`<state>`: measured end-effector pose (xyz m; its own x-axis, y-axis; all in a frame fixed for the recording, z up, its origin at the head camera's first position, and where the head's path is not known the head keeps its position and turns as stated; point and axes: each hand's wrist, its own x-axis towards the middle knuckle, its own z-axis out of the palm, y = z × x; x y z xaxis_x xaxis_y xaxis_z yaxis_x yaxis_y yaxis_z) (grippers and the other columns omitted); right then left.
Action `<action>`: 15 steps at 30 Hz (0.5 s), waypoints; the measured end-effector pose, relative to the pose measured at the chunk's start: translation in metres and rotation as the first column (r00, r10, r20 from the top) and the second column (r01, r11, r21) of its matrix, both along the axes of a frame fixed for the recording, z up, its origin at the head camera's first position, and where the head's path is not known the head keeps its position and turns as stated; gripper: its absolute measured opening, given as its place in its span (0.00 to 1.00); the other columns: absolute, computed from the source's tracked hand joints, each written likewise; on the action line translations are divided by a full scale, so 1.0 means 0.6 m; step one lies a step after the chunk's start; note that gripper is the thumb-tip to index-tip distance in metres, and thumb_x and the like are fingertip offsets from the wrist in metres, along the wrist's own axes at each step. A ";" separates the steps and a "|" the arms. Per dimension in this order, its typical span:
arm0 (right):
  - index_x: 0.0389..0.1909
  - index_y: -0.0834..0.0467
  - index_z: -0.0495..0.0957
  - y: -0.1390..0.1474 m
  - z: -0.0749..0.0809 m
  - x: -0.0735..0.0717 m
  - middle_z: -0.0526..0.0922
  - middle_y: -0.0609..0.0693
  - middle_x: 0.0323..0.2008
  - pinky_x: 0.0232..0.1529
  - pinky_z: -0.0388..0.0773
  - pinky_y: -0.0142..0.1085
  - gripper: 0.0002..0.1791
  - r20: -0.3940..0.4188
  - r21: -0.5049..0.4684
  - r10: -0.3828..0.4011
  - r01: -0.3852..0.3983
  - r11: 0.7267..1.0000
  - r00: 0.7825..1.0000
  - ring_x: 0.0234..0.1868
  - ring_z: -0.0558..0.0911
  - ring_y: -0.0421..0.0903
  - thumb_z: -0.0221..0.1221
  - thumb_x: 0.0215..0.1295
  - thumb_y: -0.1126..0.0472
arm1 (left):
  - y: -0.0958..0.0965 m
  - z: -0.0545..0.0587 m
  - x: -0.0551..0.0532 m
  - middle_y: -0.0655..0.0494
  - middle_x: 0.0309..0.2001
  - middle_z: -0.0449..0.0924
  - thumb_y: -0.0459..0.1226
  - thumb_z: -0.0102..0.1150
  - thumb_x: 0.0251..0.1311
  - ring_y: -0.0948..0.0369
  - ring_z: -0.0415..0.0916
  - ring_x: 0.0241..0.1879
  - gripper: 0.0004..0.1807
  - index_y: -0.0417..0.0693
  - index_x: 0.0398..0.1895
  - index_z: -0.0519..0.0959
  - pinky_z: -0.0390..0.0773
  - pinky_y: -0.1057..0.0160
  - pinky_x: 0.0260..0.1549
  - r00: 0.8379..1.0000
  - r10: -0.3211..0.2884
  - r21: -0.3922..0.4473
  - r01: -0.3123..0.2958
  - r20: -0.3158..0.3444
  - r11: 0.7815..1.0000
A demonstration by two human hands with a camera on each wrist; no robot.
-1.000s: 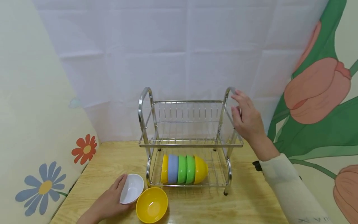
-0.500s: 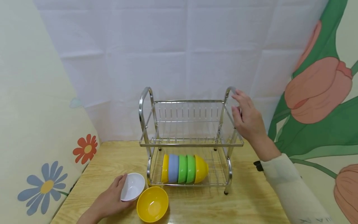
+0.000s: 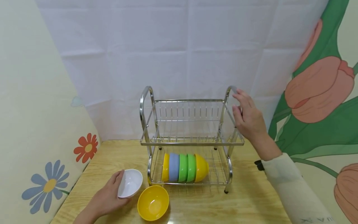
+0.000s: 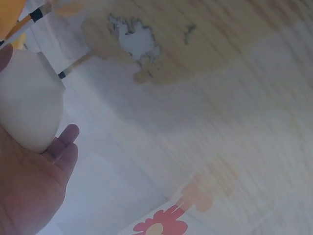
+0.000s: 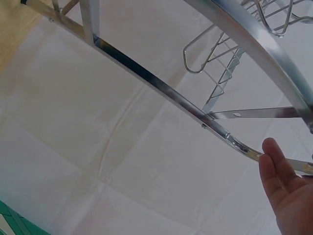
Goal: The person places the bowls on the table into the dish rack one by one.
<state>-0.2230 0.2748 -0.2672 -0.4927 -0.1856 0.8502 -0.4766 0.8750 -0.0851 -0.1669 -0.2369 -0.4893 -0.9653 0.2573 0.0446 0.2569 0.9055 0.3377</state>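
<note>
My left hand (image 3: 107, 194) grips a small white bowl (image 3: 130, 183) from its left side, with the bowl's inside facing up and toward the right. In the left wrist view the white bowl (image 4: 32, 100) sits against the palm, fingers along its outer wall. A yellow bowl (image 3: 153, 203) stands on the table just right of it, a small gap between them. My right hand (image 3: 249, 116) touches the upper right rail of a two-tier metal dish rack (image 3: 193, 144). Its fingers (image 5: 278, 164) lie fairly straight against the curved rail in the right wrist view.
On the rack's lower tier several bowls stand on edge, nested in a row: a yellow bowl (image 3: 165, 168), a blue bowl (image 3: 174, 168), green bowls (image 3: 183, 168) and another yellow bowl (image 3: 202, 168). A white cloth (image 3: 126, 71) hangs behind the wooden table (image 3: 246, 199).
My left hand has moved slightly left with the white bowl, away from the yellow bowl beside it. My right hand stays at the rack's rail.
</note>
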 end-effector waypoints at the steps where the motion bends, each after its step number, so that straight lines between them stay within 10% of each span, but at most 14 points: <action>1: 0.66 0.62 0.69 0.000 0.000 0.000 0.69 0.59 0.71 0.21 0.70 0.42 0.22 0.002 0.001 0.001 -0.001 1.000 1.000 0.29 0.79 0.50 0.50 0.74 0.62 | 0.000 0.003 0.001 0.36 0.72 0.60 0.66 0.73 0.39 0.47 0.76 0.53 0.67 0.38 0.77 0.55 0.85 0.48 0.41 1.000 0.002 0.003 -0.002 0.001 1.000; 15: 0.67 0.61 0.68 0.003 0.001 0.002 0.69 0.59 0.71 0.21 0.70 0.44 0.23 0.005 0.009 -0.002 0.002 1.000 1.000 0.27 0.77 0.49 0.49 0.73 0.61 | 0.011 0.054 0.019 0.40 0.72 0.60 0.63 0.73 0.42 0.49 0.76 0.49 0.63 0.42 0.77 0.56 0.86 0.50 0.36 0.997 -0.002 0.003 0.003 -0.073 1.000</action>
<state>-0.2217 0.2764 -0.2666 -0.4973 -0.1925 0.8460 -0.4742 0.8768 -0.0793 -0.1555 -0.2304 -0.4566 -0.9588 0.2595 0.1157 0.2833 0.9039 0.3204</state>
